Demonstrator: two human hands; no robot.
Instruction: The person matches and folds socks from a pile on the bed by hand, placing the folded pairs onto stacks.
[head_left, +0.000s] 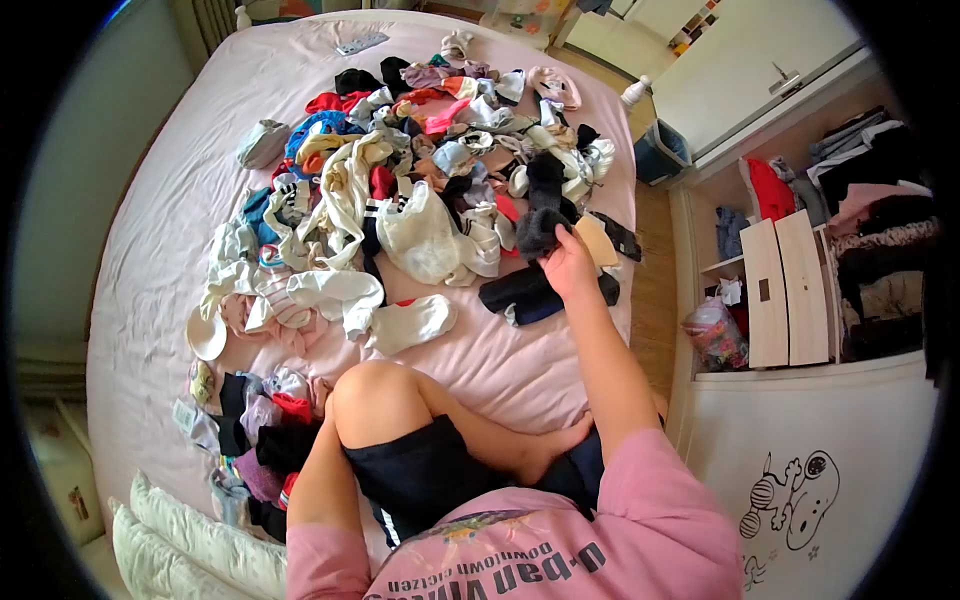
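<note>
The person's right hand grips a dark grey fuzzy bundle over the bed, near its right edge, beside the large heap of clothes; the left hand is hidden by the bent knee, its hold impossible to tell

Right hand extended, gripping, left arm lowered

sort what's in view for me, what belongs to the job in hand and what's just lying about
Likely part of the job:
- dark fuzzy item in the right hand
- large mixed clothing pile on the bed
- smaller clothing pile near the bent knee

Apparently just lying about:
- bin beside the bed
- pillows
- clothes in the open cupboard
</note>
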